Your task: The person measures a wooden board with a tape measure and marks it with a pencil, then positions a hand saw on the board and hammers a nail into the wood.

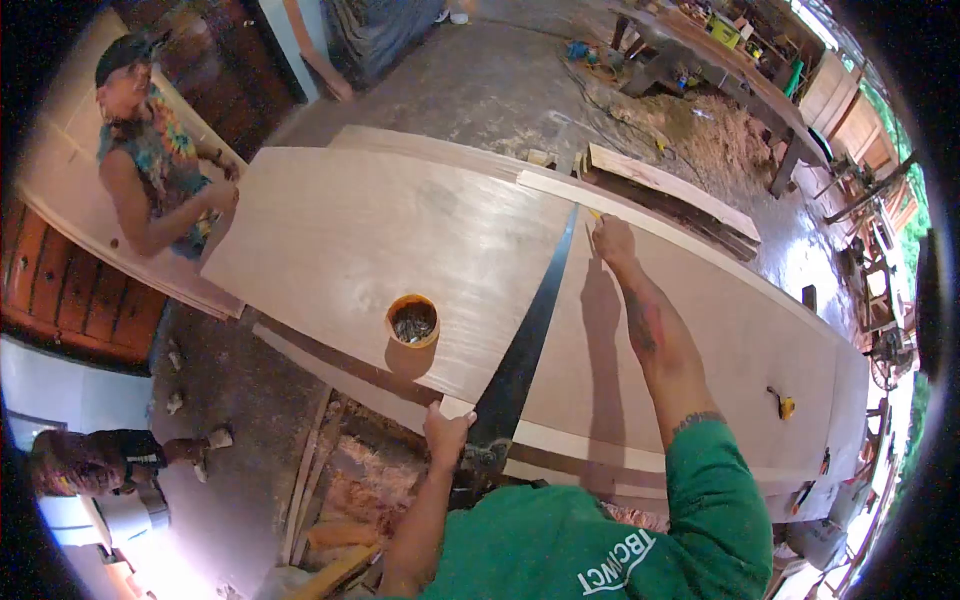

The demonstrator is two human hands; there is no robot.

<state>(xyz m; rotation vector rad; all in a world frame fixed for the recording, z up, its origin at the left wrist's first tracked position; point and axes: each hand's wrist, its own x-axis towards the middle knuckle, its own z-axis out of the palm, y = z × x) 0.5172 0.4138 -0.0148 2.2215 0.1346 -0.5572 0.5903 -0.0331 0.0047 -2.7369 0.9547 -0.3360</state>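
Note:
My left hand [447, 435] is closed on a pale wood strip end [457, 407] at the near edge of a plywood panel [400, 220]. At the far edge, my right hand [612, 240] is closed around a slim yellow-tipped pencil-like thing [595, 214]. Between that panel and a second plywood panel [690, 330] runs a dark wedge-shaped gap [535, 320], narrow at the far end and wide near me. An orange tub [390, 312] holding small metal pieces, seemingly nails, stands on the left panel. Pale wood strips [590, 450] border the right panel.
A person [160, 170] stands at the left end, hands by the panel. A small yellow and black tool [785, 405] lies on the right panel. Timber boards [670, 195] lie beyond the far edge. A workbench [740, 70] stands at the back, with sawdust [700, 130] below.

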